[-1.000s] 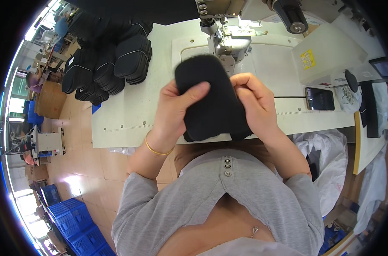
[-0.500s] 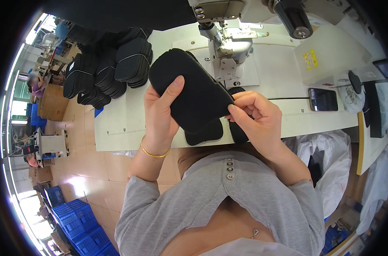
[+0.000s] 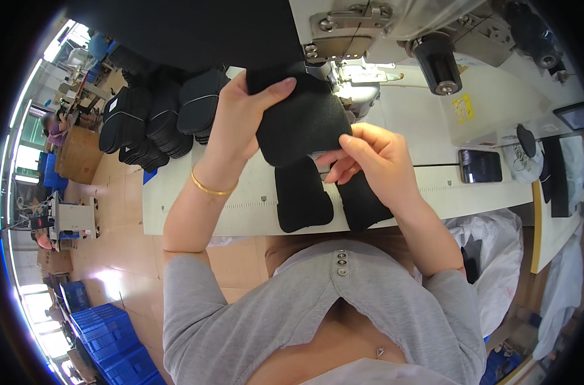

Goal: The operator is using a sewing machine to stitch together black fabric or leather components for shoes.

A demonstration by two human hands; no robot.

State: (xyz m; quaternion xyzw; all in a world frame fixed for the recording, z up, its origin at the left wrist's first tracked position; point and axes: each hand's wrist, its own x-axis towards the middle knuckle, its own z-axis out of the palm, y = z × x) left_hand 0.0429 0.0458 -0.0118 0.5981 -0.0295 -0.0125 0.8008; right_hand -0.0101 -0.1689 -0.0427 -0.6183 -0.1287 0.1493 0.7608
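Both my hands hold a black fabric piece [image 3: 301, 125] with rounded corners, raised above the table just in front of the sewing machine [image 3: 359, 80]. My left hand [image 3: 250, 109] grips its left edge, the thumb lying on top. At the lower right corner, my right hand [image 3: 372, 157] pinches the edge between thumb and fingers. Below the held piece, a black fabric piece [image 3: 304, 202] lies flat at the table's front edge. Another black piece [image 3: 367, 208] lies to its right, partly hidden by my right hand.
Bundled stacks of black pieces [image 3: 199, 106] stand on the table's left side. A phone [image 3: 480, 167] lies to the right on the white table [image 3: 426, 192]. White plastic bags [image 3: 490, 256] hang below the right end. Blue crates [image 3: 112, 337] stand on the floor at left.
Both hands have moved the black fabric piece farther away, toward the machine, and turned it. The two pieces lying on the table show more fully now.
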